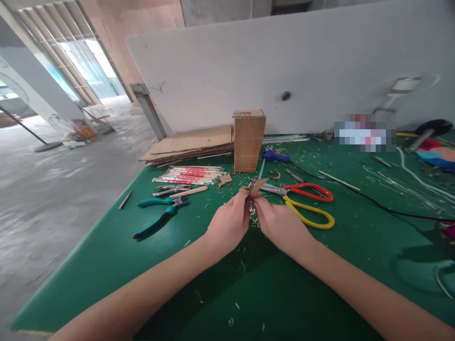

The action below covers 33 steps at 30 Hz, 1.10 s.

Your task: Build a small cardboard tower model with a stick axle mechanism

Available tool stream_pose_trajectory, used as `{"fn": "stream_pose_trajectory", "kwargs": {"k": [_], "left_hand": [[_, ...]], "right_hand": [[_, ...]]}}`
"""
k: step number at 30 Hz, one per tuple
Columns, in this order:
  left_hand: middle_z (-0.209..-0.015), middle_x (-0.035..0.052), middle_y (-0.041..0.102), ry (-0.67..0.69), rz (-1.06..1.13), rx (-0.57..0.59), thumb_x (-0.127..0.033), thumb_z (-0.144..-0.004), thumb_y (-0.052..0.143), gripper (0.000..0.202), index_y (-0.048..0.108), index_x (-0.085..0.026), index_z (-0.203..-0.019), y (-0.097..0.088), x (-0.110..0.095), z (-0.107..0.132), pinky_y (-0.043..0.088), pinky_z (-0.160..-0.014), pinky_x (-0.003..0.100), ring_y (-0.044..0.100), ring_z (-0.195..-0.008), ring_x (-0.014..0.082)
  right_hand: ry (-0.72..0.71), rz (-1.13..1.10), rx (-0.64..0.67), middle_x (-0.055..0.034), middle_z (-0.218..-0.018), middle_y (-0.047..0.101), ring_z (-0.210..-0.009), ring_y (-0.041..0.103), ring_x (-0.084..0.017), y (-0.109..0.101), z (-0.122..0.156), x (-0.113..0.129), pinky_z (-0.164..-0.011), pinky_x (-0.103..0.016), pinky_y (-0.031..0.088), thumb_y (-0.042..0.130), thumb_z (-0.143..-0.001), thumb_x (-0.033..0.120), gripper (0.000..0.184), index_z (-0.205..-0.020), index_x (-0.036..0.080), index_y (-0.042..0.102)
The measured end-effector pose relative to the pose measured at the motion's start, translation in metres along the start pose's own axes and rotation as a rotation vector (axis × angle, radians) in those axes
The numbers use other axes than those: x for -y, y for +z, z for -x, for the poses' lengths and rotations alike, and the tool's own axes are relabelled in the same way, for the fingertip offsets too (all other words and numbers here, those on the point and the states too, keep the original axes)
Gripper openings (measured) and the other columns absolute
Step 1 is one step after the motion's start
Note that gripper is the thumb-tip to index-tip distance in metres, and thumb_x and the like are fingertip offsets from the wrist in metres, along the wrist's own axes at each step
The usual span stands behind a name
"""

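My left hand [229,222] and my right hand [279,222] meet over the green table [106,265], fingertips pinched together on a small cardboard piece [255,187] held just above the surface. Both hands are closed around it. Right behind the piece lie red-and-yellow scissors [307,201]. A tall cardboard box [249,140] stands upright farther back. Teal pliers [159,215] lie to the left of my left hand.
Flat cardboard sheets [188,144] are stacked at the back left, with a bundle of wrapped chopsticks [190,175] in front. A blue glue gun [275,156] and its black cable [373,201] run to the right. A white partition [284,61] backs the table. Scraps litter the surface.
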State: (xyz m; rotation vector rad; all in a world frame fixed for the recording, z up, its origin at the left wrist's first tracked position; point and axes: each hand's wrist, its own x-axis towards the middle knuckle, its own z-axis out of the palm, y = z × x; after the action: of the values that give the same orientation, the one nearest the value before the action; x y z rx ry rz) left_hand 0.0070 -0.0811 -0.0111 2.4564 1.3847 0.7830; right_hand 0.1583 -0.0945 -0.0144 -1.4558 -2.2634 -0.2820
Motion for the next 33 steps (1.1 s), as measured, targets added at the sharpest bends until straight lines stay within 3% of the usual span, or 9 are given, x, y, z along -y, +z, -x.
{"fn": "stream_pose_trajectory", "kwargs": {"k": [6, 11, 14, 16, 21, 24, 26, 29, 33], "left_hand": [[-0.096, 0.0078, 0.065, 0.061, -0.152, 0.009, -0.024, -0.092, 0.034, 0.023, 0.046, -0.019, -0.111, 0.001, 0.006, 0.0, 0.047, -0.06, 0.029, 0.065, -0.08, 0.0209], [-0.098, 0.0074, 0.063, 0.024, -0.049, -0.112, -0.04, -0.085, 0.05, 0.043, 0.045, -0.019, -0.121, -0.008, 0.005, -0.003, 0.049, -0.068, 0.032, 0.062, -0.085, 0.0209], [-0.094, 0.0054, 0.063, 0.003, 0.044, -0.117, -0.038, -0.088, 0.046, 0.031, 0.054, -0.02, -0.112, -0.011, 0.006, -0.005, 0.048, -0.064, 0.029, 0.061, -0.077, 0.0171], [-0.086, 0.0047, 0.063, 0.027, 0.007, -0.135, -0.034, -0.089, 0.044, 0.024, 0.059, -0.019, -0.099, -0.011, 0.009, -0.006, 0.045, -0.06, 0.027, 0.06, -0.071, 0.0158], [-0.072, 0.0027, 0.062, 0.136, -0.169, -0.146, -0.031, -0.09, 0.043, 0.022, 0.06, -0.018, -0.084, -0.006, 0.015, -0.007, 0.037, -0.053, 0.024, 0.058, -0.063, 0.014], [-0.066, 0.0021, 0.061, 0.191, -0.254, -0.178, -0.031, -0.091, 0.04, 0.027, 0.059, -0.018, -0.077, -0.003, 0.015, -0.005, 0.035, -0.053, 0.024, 0.057, -0.06, 0.0134], [-0.064, 0.002, 0.061, 0.208, -0.275, -0.199, -0.032, -0.09, 0.041, 0.028, 0.059, -0.019, -0.074, -0.002, 0.014, -0.005, 0.035, -0.053, 0.024, 0.057, -0.058, 0.0134], [-0.061, 0.0018, 0.06, 0.125, -0.243, -0.254, -0.031, -0.087, 0.044, 0.025, 0.06, -0.019, -0.071, -0.004, 0.017, -0.008, 0.033, -0.052, 0.024, 0.054, -0.055, 0.0132], [-0.052, -0.0001, 0.055, -0.203, 0.009, -0.338, -0.032, -0.08, 0.052, 0.022, 0.058, -0.017, -0.066, -0.02, 0.04, -0.022, 0.032, -0.05, 0.024, 0.047, -0.047, 0.012]], "right_hand": [[0.208, -0.505, 0.067, -0.004, -0.068, 0.067, -0.056, 0.06, -0.014, -0.007, -0.001, 0.002, -0.051, -0.024, 0.035, 0.034, -0.093, 0.022, 0.027, -0.087, 0.017, 0.061], [0.062, -0.186, 0.035, -0.0061, -0.066, 0.067, -0.053, 0.059, -0.017, -0.005, 0.002, -0.006, -0.047, -0.027, 0.027, 0.037, -0.091, 0.019, 0.027, -0.098, 0.014, 0.063], [-0.086, 0.035, -0.019, -0.0068, -0.064, 0.064, -0.054, 0.059, -0.018, -0.005, 0.004, -0.007, -0.047, -0.029, 0.023, 0.037, -0.09, 0.016, 0.028, -0.096, 0.012, 0.064], [-0.088, 0.063, -0.023, -0.0068, -0.063, 0.064, -0.054, 0.058, -0.018, -0.004, 0.005, -0.006, -0.047, -0.029, 0.022, 0.036, -0.091, 0.016, 0.029, -0.094, 0.012, 0.064], [0.202, -0.429, 0.084, -0.0061, -0.069, 0.064, -0.057, 0.056, -0.016, -0.006, 0.0, 0.0, -0.05, -0.027, 0.031, 0.036, -0.092, 0.026, 0.028, -0.09, 0.015, 0.061], [0.453, -0.839, 0.22, 0.0029, -0.052, 0.046, -0.043, 0.042, -0.011, -0.008, -0.005, 0.003, -0.045, -0.025, 0.03, 0.033, -0.091, 0.031, 0.029, -0.079, 0.018, 0.056], [0.527, -0.938, 0.251, 0.0074, -0.047, 0.031, -0.037, 0.029, -0.01, -0.008, -0.005, 0.003, -0.041, -0.025, 0.026, 0.03, -0.091, 0.033, 0.03, -0.078, 0.019, 0.054], [0.408, -0.79, 0.143, 0.0047, -0.049, 0.037, -0.041, 0.032, -0.011, -0.007, 0.001, 0.002, -0.045, -0.026, 0.023, 0.035, -0.089, 0.03, 0.026, -0.084, 0.019, 0.058], [0.084, -0.185, 0.025, 0.0007, -0.049, 0.046, -0.044, 0.034, -0.011, -0.008, 0.011, -0.003, -0.047, -0.028, 0.015, 0.038, -0.089, 0.022, 0.026, -0.091, 0.017, 0.063]]}}
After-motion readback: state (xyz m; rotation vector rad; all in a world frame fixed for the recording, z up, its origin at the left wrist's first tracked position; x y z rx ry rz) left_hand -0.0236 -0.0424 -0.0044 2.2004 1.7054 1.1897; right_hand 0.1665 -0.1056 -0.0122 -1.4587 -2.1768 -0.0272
